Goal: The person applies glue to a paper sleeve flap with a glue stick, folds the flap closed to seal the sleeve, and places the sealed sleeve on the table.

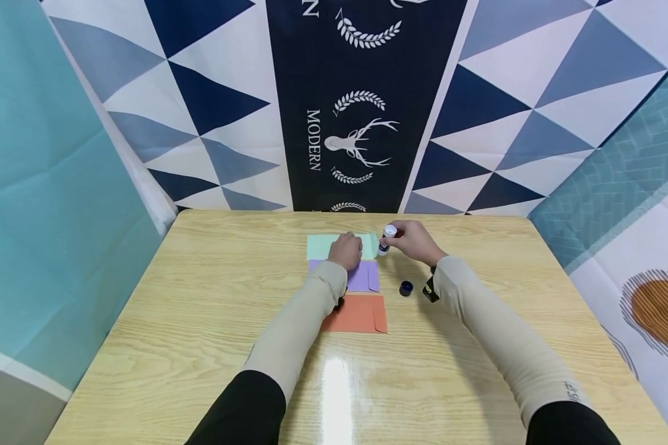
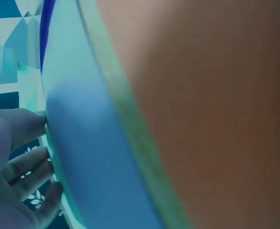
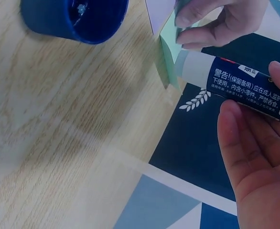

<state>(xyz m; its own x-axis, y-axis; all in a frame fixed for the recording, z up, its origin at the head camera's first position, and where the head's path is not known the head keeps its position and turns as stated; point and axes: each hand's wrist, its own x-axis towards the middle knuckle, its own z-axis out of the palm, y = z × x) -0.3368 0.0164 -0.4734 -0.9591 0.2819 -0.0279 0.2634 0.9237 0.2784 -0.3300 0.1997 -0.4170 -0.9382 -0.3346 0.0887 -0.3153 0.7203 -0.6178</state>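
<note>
Three envelopes lie in a column: green (image 1: 320, 246) at the back, purple (image 1: 370, 276) in the middle, orange (image 1: 359, 314) nearest. My left hand (image 1: 346, 250) rests on the green envelope; in the left wrist view its fingers (image 2: 30, 176) touch the paper's edge. With thumb and fingers my right hand (image 1: 417, 241) grips a glue stick (image 1: 386, 240), its end at the green envelope's right flap. In the right wrist view the glue stick (image 3: 245, 86) points at the raised green flap (image 3: 170, 50).
A dark blue cap (image 1: 406, 288) lies on the wooden table (image 1: 222, 296), right of the purple envelope and left of my right wrist. Patterned cloth (image 1: 362, 111) hangs behind the table's far edge.
</note>
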